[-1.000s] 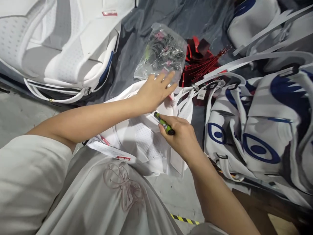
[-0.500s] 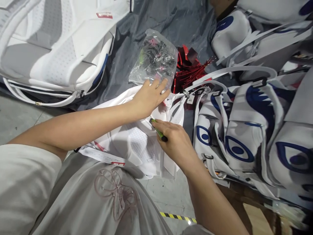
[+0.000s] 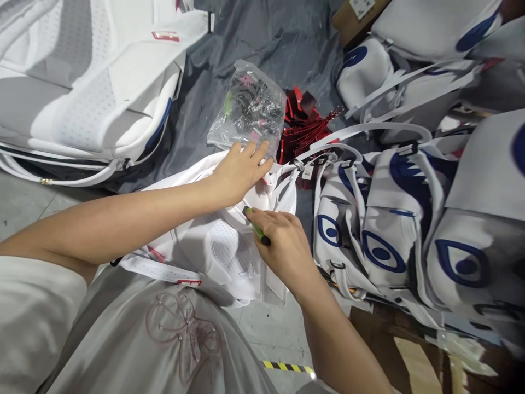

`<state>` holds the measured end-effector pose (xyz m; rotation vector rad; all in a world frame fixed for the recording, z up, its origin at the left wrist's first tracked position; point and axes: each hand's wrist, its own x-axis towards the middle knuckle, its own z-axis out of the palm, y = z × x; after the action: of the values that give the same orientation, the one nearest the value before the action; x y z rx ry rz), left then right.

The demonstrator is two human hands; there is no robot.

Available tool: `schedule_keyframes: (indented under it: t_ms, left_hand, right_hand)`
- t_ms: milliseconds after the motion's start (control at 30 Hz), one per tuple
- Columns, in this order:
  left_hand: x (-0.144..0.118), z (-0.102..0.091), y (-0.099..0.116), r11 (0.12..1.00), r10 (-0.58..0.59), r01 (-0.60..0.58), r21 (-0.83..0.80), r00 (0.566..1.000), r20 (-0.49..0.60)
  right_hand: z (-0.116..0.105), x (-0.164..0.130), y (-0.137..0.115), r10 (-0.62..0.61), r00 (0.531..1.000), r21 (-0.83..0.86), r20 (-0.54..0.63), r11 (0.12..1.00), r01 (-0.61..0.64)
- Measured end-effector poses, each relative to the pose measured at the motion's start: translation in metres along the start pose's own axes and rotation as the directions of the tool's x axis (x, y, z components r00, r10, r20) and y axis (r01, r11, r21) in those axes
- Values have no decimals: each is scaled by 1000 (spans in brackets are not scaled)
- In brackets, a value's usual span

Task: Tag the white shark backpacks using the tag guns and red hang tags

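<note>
A white backpack (image 3: 223, 243) with perforated padding and a red label lies in front of me against my lap. My left hand (image 3: 240, 172) rests flat on its upper part, fingers spread, close to a clear plastic bag (image 3: 254, 104) of small dark and pink pieces. My right hand (image 3: 283, 241) is closed around a small green tool with black ends (image 3: 258, 229), its tip at the backpack's fabric just below my left hand. Whether it is a cutter or another tool, I cannot tell. Part of the backpack is hidden beneath my left forearm.
Another white backpack (image 3: 94, 109) lies at the upper left on a dark sheet (image 3: 205, 44). Red tags with strings (image 3: 303, 126) lie beyond my hands. Several white backpacks with blue eye designs (image 3: 381, 246) stand at the right. Cardboard (image 3: 414, 355) lies at the lower right.
The whole view has shifted, so things appear farther left and mostly slightly lower. Both hands keep nearly the same place on the backpack, the right still gripping the green tool.
</note>
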<state>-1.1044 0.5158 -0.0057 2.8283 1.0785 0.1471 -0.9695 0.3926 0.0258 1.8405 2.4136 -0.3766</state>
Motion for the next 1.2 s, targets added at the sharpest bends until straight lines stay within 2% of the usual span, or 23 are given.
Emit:
schedule_keyframes:
  t_ms: [133, 267, 367, 533, 667, 800, 967, 1067, 1200]
  left_hand:
    - [0, 0, 0, 1000, 2, -2, 1, 1000, -13]
    - [0, -2, 0, 1000, 2, -2, -11, 1000, -5]
    - [0, -5, 0, 1000, 6, -5, -19, 1000, 15]
    - [-1, -4, 0, 1000, 12, -12, -2, 1000, -8]
    - [0, -1, -1, 1000, 11, -12, -15, 1000, -13]
    - [1, 0, -1, 1000, 10, -10, -2, 1000, -12]
    - [2, -2, -1, 1000, 16, -16, 22, 1000, 8]
    - [1, -2, -1, 999, 17, -17, 30, 1000, -5]
    - [1, -1, -1, 1000, 16, -15, 23, 1000, -18]
  right_hand:
    - [3, -1, 0, -15, 1000, 36, -19, 999, 16]
    - [6, -2, -3, 30, 999, -31, -27, 999, -31]
    - [5, -1, -6, 26, 999, -57, -44, 998, -29]
    - [0, 0, -8, 13, 1000, -115, -2, 993, -13]
    - [5, 0, -6, 35, 999, -75, -36, 996, -37]
    - [15, 0, -6, 83, 989, 90, -119, 993, -72]
    - [23, -4, -13, 221, 955, 116, -199, 973, -201]
    - [30, -4, -14, 276, 928, 220, -251, 950, -222]
    - [43, -1, -18, 380, 843, 338, -380, 906, -256]
